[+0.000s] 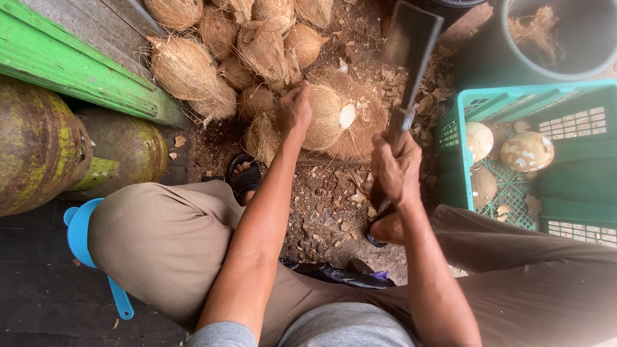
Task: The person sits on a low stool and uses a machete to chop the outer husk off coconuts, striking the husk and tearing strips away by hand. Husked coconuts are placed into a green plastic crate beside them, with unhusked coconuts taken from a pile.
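My left hand point(294, 109) presses on a brown husked coconut point(328, 115) that rests on a worn chopping block point(363, 125); a white chipped patch shows on the coconut's right side. My right hand point(395, 168) grips the handle of a broad cleaver point(411, 45), its dark blade raised and blurred above the coconut. I sit low with both knees spread, sandalled feet on the littered ground.
A pile of fibrous coconuts point(218, 51) lies behind the block. A teal plastic crate point(578, 193) at right holds peeled pale coconuts point(527, 151). A grey bucket point(559, 38) stands behind it. Green gas cylinders point(38, 141) and a blue scoop point(80, 231) sit at left.
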